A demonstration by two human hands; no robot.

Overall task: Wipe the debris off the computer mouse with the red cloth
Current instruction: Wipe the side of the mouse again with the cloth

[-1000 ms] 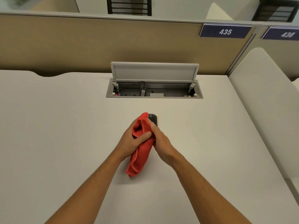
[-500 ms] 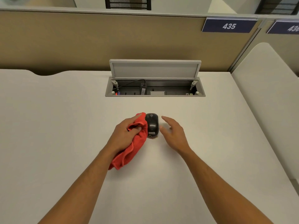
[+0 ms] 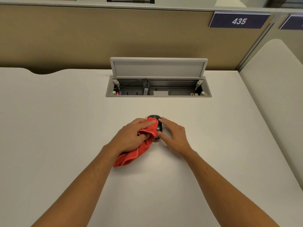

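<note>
Soft, even overhead light keeps the white desk point(image 3: 65, 128) bright, with only faint shadows under the forearms. Wide-angle distortion bends the partition point(image 3: 82, 38) edges; corners look slightly soft.

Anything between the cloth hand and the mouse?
Nothing visible. The left hand already presses the red cloth onto the mouse, and the right hand steadies it from its right side.

My one head camera looks forward and down, close over my hands at frame centre; the desk point(image 3: 65, 128) fills the lower frame.
</note>
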